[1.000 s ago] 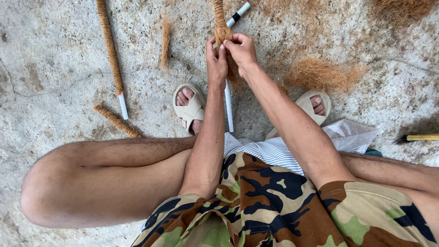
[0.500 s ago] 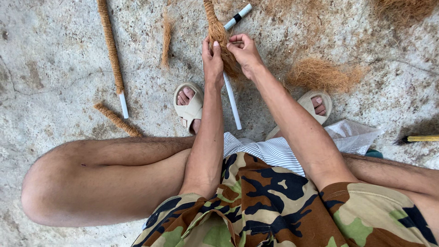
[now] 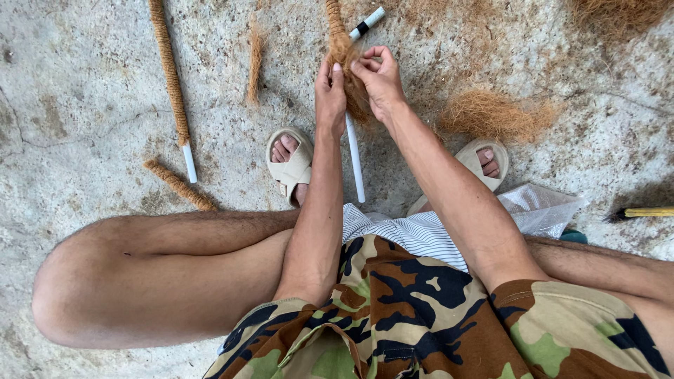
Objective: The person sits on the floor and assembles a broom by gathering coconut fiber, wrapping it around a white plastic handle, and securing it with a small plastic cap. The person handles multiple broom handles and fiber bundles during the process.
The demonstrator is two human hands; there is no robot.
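A white pipe partly wrapped in brown coir fibre (image 3: 354,158) stands tilted in front of me, its bare white lower end reaching down between my feet. My left hand (image 3: 329,91) presses against the fibre wrap from the left. My right hand (image 3: 379,81) pinches the loose fibre at the same spot from the right. The wrapped upper part runs up out of the top of the view.
A finished coir-wrapped pipe (image 3: 170,84) lies at the left, with a shorter wrapped piece (image 3: 179,186) below it and a fibre tuft (image 3: 255,67) nearby. A loose fibre pile (image 3: 495,112) sits at the right. A marker (image 3: 367,22), a plastic bag (image 3: 540,208) and a yellow-handled tool (image 3: 646,212) lie around.
Both hands and the pipe's wrapped end have shifted slightly, and the pipe's tilt changed a little. The grip on the fibre stays the same.
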